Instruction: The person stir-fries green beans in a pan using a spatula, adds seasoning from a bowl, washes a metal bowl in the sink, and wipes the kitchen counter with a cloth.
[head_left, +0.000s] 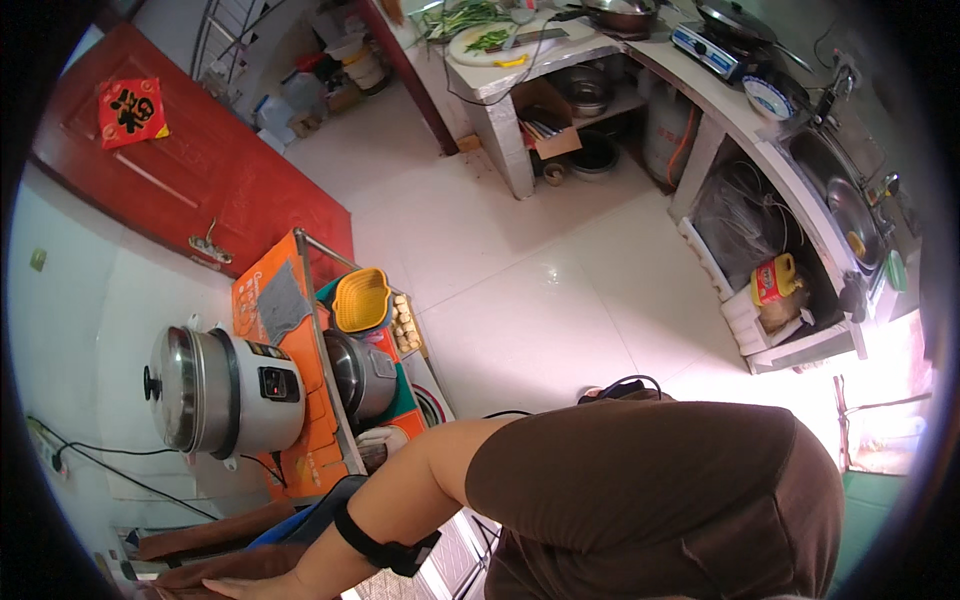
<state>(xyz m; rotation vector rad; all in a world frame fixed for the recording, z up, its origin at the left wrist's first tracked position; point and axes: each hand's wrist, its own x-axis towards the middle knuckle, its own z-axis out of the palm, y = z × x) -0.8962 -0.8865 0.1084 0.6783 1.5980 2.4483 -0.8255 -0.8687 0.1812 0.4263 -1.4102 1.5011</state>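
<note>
My left arm, in a brown sleeve (652, 487), reaches to the lower left with a black strap (382, 544) around the forearm. At the bottom edge of the view lies my left hand (251, 587), partly cut off. It is at a brown surface (232, 566); whether the fingers grip it is hidden. Above the hand, a white and silver rice cooker (262, 394) with a glass lid stands on a rack covered in orange cardboard (315, 420). A grey cloth (283, 304) lies beside the cooker. My right hand is out of view.
The rack's lower level holds a second cooker (367, 375), a yellow basket (361, 300) and a tray of eggs (406, 324). Across the tiled floor (525, 300), a counter carries a cutting board (480, 46) with a knife (536, 37), a portable stove (712, 52) and a sink (840, 187). A red door (202, 187) stands left.
</note>
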